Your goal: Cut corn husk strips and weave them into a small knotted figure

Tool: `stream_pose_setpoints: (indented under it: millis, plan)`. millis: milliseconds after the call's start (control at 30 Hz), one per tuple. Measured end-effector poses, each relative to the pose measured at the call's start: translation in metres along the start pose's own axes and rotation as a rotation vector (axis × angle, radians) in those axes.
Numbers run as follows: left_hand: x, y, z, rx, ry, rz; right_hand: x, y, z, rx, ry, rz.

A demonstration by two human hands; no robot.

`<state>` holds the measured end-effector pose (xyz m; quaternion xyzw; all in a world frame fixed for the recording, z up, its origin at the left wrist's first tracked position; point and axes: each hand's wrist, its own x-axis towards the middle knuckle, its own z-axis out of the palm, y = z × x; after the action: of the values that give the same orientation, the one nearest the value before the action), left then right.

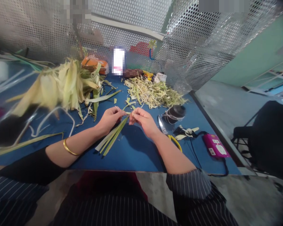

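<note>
Both hands are close together over the blue table, fingertips almost meeting. My left hand point(111, 120) pinches the upper end of a small bundle of green corn husk strips point(113, 135), which fans down toward the table's front edge. Opposite it, my right hand point(142, 120) has thumb and fingers closed on the same bundle's tip. The exact grip point is partly hidden by the fingers. Right of my right hand lie scissors point(174, 142) with yellow handles. Beyond them is a dark spool point(175, 113) wound with pale string.
A heap of whole corn husks point(69, 83) lies at the left back, shredded husk point(153, 92) at the centre back. A pink power strip point(216, 146) with a black cord sits at right. Perforated metal panel point(136, 29) stands behind the table point(141, 150). A black chair point(269, 138) is at far right.
</note>
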<state>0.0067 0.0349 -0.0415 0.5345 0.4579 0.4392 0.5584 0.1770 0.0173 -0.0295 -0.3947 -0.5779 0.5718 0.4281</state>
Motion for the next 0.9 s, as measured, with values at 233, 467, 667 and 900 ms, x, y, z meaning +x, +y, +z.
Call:
stream_pose_setpoints:
  millis: [233, 467, 667, 900]
  plan:
    - [-0.004, 0.007, 0.004, -0.321, -0.162, -0.068, 0.001, 0.003, 0.000, -0.006, -0.028, -0.029]
    - [-0.005, 0.006, 0.005, -0.082, -0.170, 0.041, -0.003, -0.001, 0.006, -0.256, -0.043, -0.058]
    - [-0.004, 0.005, 0.007, -0.088, -0.138, -0.034, -0.006, 0.000, 0.007, -0.372, -0.056, -0.080]
    - [-0.004, 0.004, 0.004, -0.022, -0.103, -0.008, -0.005, 0.000, 0.011, -0.274, -0.015, -0.052]
